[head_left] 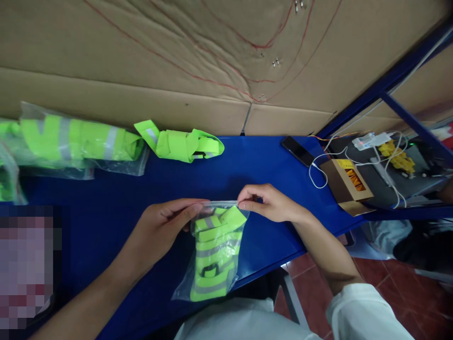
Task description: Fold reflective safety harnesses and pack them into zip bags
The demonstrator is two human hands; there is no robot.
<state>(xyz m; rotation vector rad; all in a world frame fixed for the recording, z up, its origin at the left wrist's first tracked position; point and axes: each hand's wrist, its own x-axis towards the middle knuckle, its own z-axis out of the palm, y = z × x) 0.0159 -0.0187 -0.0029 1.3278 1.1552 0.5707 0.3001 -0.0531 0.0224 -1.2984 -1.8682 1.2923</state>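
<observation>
The left hand [159,224] and the right hand [267,203] hold up a clear plastic bag [184,289] at the near edge of the blue table [152,184]. The left thumb and fingers are pressed close together on the left end of the bag's top edge. The right thumb and pointer finger pinch the right end, and the finger bends so there is a little gap behind the tips. The bag hangs down from the two hands. Inside it is a folded bright yellow-green strap bundle [215,248] with shiny grey stripes and a black buckle [210,270].

On the far side of the table, in the middle, lies a loose yellow-green strap [177,144], out of any bag. To the left of it are more yellow-green bundles in clear bags [81,141].

On the far right, a black phone [297,150] lies flat with a white cable [320,165] plugged into it. Just beside it, to the right, sits an open brown box [341,182] with orange things showing through a hole. Behind the table stands a brown wall [123,89] with thin red lines on it.
</observation>
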